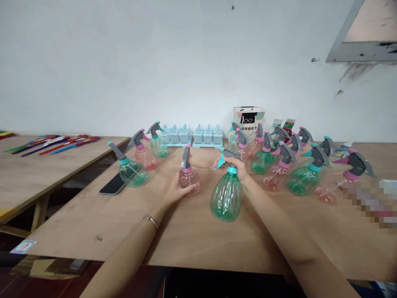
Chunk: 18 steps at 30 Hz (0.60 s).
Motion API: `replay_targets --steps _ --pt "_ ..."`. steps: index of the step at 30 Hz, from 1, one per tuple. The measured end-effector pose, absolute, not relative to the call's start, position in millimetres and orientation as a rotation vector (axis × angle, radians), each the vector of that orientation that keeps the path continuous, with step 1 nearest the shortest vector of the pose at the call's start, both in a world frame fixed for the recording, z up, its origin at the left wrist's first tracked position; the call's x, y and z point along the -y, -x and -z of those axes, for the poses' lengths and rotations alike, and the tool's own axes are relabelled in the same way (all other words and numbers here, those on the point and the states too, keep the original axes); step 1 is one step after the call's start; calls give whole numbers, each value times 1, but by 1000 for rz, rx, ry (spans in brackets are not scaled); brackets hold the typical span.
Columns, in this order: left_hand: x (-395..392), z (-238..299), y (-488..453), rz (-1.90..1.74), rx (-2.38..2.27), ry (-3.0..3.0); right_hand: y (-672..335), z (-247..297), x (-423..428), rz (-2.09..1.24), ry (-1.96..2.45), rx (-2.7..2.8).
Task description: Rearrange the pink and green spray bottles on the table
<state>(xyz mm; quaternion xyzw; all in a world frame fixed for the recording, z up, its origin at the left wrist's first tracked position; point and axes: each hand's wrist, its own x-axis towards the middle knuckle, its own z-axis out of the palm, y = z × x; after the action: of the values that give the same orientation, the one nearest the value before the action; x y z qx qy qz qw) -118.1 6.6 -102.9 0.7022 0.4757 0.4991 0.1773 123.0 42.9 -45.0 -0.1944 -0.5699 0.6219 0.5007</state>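
the left hand [176, 191] is wrapped around the belly of a pink spray bottle [189, 176] standing near the middle of the worktop [192, 236]; the right hand [237, 171] is clenched on the neck of a green spray bottle [226, 198], at about three o'clock from the pink one, which looks tilted toward the camera, its base low over the wood; both grips are grasping bottles; a crowd of bottles [294, 169] stands at two o'clock, a phone [112, 184] at nine; likely risk: the tilted green bottle swings out and topples its upright neighbours, or the trigger is squeezed by accident and wets the wood.
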Motion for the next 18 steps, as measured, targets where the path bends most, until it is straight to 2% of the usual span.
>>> replay_targets --steps 10,18 --pt "-9 108 119 -1318 -1324 -1965 -122 45 -40 -1576 412 1445" --pt "-10 109 122 -1265 -1300 -1945 -126 50 -48 -1505 445 1459"
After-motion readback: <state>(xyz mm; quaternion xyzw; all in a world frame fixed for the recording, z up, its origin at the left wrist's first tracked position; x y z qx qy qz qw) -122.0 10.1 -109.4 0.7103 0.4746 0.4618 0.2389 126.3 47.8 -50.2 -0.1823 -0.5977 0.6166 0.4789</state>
